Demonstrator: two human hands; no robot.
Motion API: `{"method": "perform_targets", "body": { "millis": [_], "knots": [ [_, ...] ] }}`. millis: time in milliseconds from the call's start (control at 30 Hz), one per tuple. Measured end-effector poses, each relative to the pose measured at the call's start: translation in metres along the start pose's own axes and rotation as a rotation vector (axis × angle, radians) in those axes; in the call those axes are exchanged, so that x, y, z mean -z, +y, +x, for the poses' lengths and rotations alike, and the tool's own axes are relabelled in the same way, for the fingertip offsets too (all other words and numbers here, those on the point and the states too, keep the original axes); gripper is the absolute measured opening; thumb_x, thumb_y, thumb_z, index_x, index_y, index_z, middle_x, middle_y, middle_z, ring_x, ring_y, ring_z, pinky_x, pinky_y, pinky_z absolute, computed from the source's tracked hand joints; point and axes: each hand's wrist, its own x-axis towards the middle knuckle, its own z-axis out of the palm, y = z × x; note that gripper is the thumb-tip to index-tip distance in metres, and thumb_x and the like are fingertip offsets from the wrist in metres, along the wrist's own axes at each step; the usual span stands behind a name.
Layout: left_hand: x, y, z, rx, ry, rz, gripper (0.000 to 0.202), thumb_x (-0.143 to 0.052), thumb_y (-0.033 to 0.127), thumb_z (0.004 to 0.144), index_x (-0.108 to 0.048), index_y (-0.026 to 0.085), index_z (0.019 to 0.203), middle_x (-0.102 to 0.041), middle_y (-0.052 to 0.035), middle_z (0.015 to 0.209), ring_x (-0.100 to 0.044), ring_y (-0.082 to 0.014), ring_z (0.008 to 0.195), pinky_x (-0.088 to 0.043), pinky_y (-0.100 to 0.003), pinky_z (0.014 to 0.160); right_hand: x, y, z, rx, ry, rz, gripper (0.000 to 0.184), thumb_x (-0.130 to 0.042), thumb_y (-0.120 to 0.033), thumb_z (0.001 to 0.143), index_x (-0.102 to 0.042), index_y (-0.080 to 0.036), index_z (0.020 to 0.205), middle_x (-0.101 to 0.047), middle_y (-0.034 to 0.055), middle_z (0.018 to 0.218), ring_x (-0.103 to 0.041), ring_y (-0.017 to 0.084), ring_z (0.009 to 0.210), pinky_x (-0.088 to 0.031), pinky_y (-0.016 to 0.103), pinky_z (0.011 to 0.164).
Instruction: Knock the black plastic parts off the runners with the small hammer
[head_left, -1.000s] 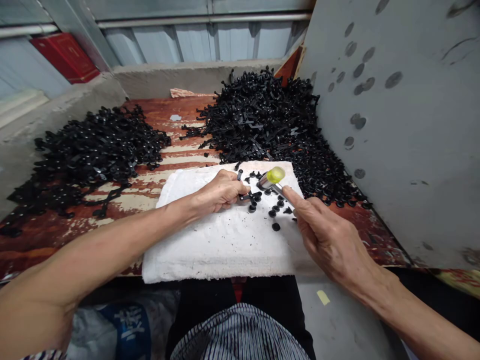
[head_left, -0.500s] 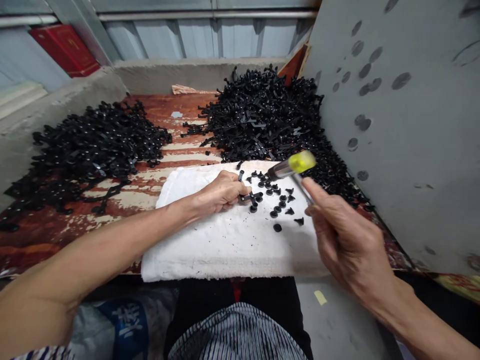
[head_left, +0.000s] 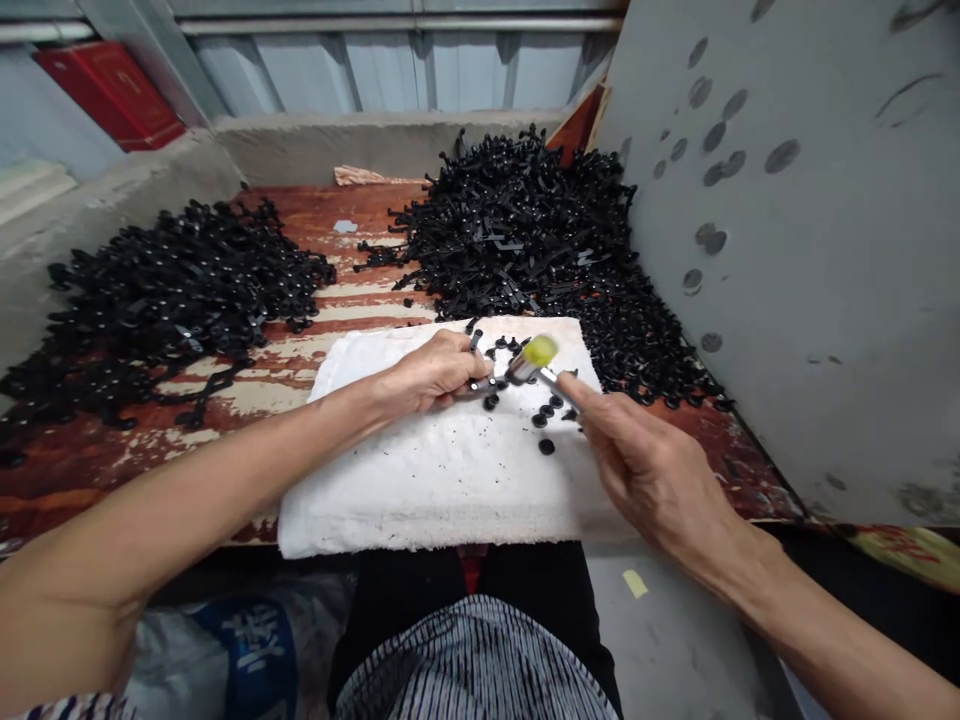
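Over a folded white towel [head_left: 420, 480], my left hand [head_left: 442, 368] is closed on a small black strap-like part [head_left: 475, 342] with rounded ends. Its fingertips hide most of that piece. My right hand [head_left: 637, 440] wraps round the metal handle of a small hammer [head_left: 534, 358], whose head has a yellow-green end and a darker end. Slightly blurred, the hammer head hangs beside the left fingertips; whether it touches the black part I cannot tell. Several loose black round-headed studs [head_left: 546, 447] lie on the towel around and below the hammer.
A large heap of black parts [head_left: 517, 220] rises behind the towel, and another black heap [head_left: 180, 290] lies at the left. A grey panel [head_left: 795, 300] with dark round marks stands on the right. The worn red-brown tabletop [head_left: 330, 210] shows between the heaps.
My right hand has brought the hammer left and down, close to my left fingertips. My left hand keeps its hold on the black part. The whole view has shifted slightly.
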Motion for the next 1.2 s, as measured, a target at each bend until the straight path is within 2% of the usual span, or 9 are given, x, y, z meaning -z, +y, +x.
{"method": "perform_targets", "body": {
  "millis": [67, 167, 233, 333, 433, 500, 667, 833, 1200],
  "knots": [
    [0.005, 0.001, -0.004, -0.08, -0.074, 0.03, 0.016, -0.062, 0.021, 0.083, -0.053, 0.016, 0.07, -0.052, 0.0012, 0.056, -0.039, -0.0047, 0.04, -0.025, -0.02, 0.038, 0.004, 0.0, -0.004, -0.04, 0.133, 0.143, 0.046, -0.044, -0.015, 0.093, -0.055, -0.022, 0.138, -0.07, 0.0097, 0.114, -0.068, 0.021, 0.094, -0.057, 0.034, 0.083],
    [0.006, -0.001, -0.016, -0.177, -0.283, 0.068, 0.017, -0.056, 0.026, 0.087, -0.055, 0.015, 0.076, -0.053, 0.0015, 0.061, -0.038, -0.0043, 0.044, -0.026, -0.02, 0.04, 0.004, 0.002, -0.019, -0.185, 0.204, 0.321, 0.044, -0.05, -0.02, 0.093, -0.056, -0.024, 0.136, -0.068, 0.0081, 0.121, -0.068, 0.02, 0.099, -0.055, 0.037, 0.092],
    [0.001, -0.005, -0.024, -0.221, -0.38, 0.133, 0.017, -0.057, 0.028, 0.087, -0.055, 0.014, 0.077, -0.046, 0.0047, 0.057, -0.033, -0.0042, 0.045, -0.024, -0.02, 0.041, -0.002, 0.005, -0.031, -0.316, 0.18, 0.428, 0.04, -0.052, -0.026, 0.093, -0.059, -0.025, 0.133, -0.069, 0.0078, 0.117, -0.069, 0.019, 0.09, -0.056, 0.037, 0.087],
    [-0.01, -0.01, -0.028, -0.249, -0.411, 0.23, 0.016, -0.059, 0.029, 0.084, -0.054, 0.015, 0.079, -0.037, 0.0078, 0.052, -0.029, -0.005, 0.045, -0.02, -0.022, 0.042, -0.011, 0.01, -0.047, -0.479, 0.133, 0.56, 0.041, -0.053, -0.034, 0.093, -0.06, -0.023, 0.131, -0.07, 0.0077, 0.102, -0.067, 0.016, 0.075, -0.058, 0.035, 0.076],
    [-0.016, -0.011, -0.027, -0.253, -0.487, 0.234, 0.015, -0.057, 0.028, 0.083, -0.053, 0.015, 0.077, -0.036, 0.0081, 0.052, -0.027, -0.0055, 0.045, -0.019, -0.023, 0.043, -0.015, 0.013, -0.052, -0.56, 0.097, 0.626, 0.044, -0.054, -0.036, 0.093, -0.058, -0.021, 0.134, -0.067, 0.0041, 0.08, -0.062, 0.015, 0.067, -0.056, 0.03, 0.065],
    [-0.017, -0.01, -0.026, -0.265, -0.53, 0.217, 0.014, -0.056, 0.027, 0.083, -0.052, 0.016, 0.076, -0.035, 0.0084, 0.053, -0.026, -0.0054, 0.046, -0.019, -0.023, 0.044, -0.015, 0.013, -0.052, -0.566, 0.103, 0.64, 0.044, -0.054, -0.036, 0.092, -0.058, -0.021, 0.134, -0.064, 0.0023, 0.074, -0.059, 0.014, 0.064, -0.052, 0.027, 0.058],
    [-0.019, -0.008, -0.026, -0.284, -0.548, 0.204, 0.015, -0.055, 0.027, 0.084, -0.053, 0.015, 0.075, -0.034, 0.0089, 0.053, -0.025, -0.0056, 0.047, -0.019, -0.023, 0.046, -0.014, 0.011, -0.05, -0.551, 0.116, 0.67, 0.044, -0.053, -0.034, 0.092, -0.058, -0.022, 0.134, -0.061, 0.001, 0.072, -0.053, 0.012, 0.058, -0.046, 0.024, 0.051],
    [-0.021, -0.007, -0.026, -0.242, -0.539, 0.216, 0.014, -0.055, 0.026, 0.084, -0.054, 0.015, 0.075, -0.035, 0.009, 0.051, -0.024, -0.0057, 0.046, -0.018, -0.023, 0.046, -0.014, 0.011, -0.05, -0.598, 0.088, 0.695, 0.048, -0.053, -0.038, 0.092, -0.056, -0.02, 0.135, -0.06, 0.0012, 0.073, -0.051, 0.012, 0.059, -0.043, 0.024, 0.049],
    [-0.022, -0.012, -0.022, -0.23, -0.53, 0.188, 0.015, -0.056, 0.026, 0.085, -0.055, 0.014, 0.076, -0.038, 0.0076, 0.053, -0.028, -0.0059, 0.046, -0.02, -0.022, 0.046, -0.012, 0.008, -0.05, -0.584, 0.095, 0.679, 0.043, -0.053, -0.035, 0.092, -0.058, -0.024, 0.134, -0.062, 0.0012, 0.073, -0.052, 0.013, 0.058, -0.046, 0.025, 0.053]
  ]
}}
